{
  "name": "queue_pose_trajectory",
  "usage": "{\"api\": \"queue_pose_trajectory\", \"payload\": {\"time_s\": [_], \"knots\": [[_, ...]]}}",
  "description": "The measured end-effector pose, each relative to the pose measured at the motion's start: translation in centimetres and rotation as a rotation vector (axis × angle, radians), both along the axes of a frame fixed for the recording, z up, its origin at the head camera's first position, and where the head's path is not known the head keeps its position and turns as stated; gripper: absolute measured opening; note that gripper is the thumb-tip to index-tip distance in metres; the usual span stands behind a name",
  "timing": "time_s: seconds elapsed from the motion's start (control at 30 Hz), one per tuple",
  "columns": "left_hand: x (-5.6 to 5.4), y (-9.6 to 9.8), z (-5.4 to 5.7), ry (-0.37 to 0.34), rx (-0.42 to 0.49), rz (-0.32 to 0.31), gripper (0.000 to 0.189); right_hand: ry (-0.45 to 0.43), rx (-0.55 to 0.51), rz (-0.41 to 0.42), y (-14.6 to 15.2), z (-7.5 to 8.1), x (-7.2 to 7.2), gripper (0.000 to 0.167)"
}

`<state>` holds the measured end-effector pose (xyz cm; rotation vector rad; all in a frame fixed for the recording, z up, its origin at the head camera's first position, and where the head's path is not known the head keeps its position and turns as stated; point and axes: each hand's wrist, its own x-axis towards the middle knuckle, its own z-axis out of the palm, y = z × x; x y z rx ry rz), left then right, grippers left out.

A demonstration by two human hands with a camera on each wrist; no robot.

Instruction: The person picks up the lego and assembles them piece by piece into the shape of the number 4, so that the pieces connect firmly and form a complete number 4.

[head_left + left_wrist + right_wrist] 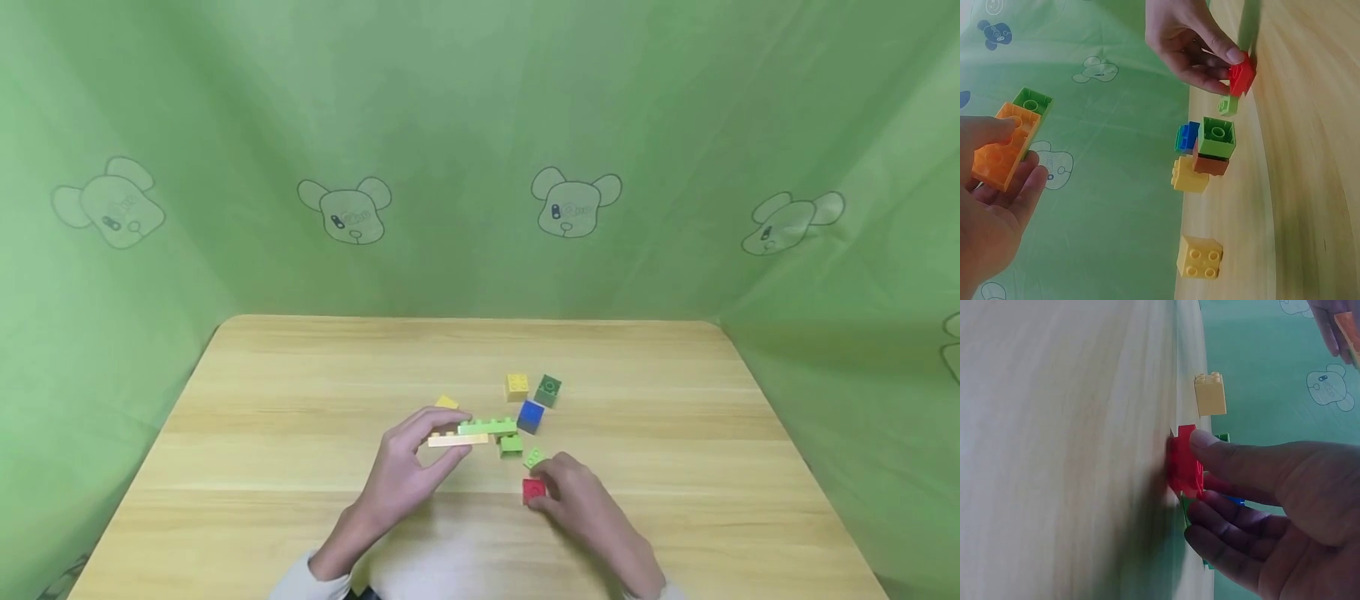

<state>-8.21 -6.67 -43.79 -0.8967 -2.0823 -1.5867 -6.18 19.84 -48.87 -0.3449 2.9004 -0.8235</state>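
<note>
My left hand (pixel 401 467) holds a long orange brick (pixel 453 441) between thumb and fingers, raised over the table. A long light green brick (pixel 495 427) is joined to it, offset to the right. With thumb and fingertips my right hand (pixel 585 500) pinches a red brick (pixel 532 491) low at the tabletop. In the right wrist view the thumb lies on one end of the red brick (pixel 1188 462). Close beside it is a small light green brick (pixel 534 458), partly behind the right fingers in the head view.
Beyond the hands stand a yellow brick (pixel 517 387), a dark green brick (pixel 548 390) and a blue brick (pixel 530 417). Another green brick (pixel 1217 136) sits against a brown one (pixel 1211 164). A second yellow brick (pixel 446 402) is by the left fingers. Green curtain (pixel 465 125) surrounds the wooden table (pixel 300 358).
</note>
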Motion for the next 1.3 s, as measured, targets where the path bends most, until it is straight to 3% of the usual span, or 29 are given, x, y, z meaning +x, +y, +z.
{"api": "queue_pose_trajectory", "payload": {"time_s": [0.23, 0.43, 0.9, 1.3], "knots": [[0.1, -0.1, -0.1, -0.008, 0.008, -0.003, 0.039, -0.023, -0.014, 0.054, 0.3, -0.2, 0.2, 0.024], [0.1, -0.1, -0.1, -0.017, 0.014, -0.003, 0.039, -0.003, -0.07, 0.121, 0.5, -0.4, 0.2, 0.029], [0.0, -0.2, 0.1, -0.019, 0.013, 0.001, 0.038, 0.008, -0.126, 0.14, 0.6, 0.2, 0.1, 0.015], [-0.1, -0.1, 0.1, -0.004, 0.017, 0.005, 0.039, 0.098, -0.231, 0.117, 0.2, 1.7, 0.3, 0.024]]}}
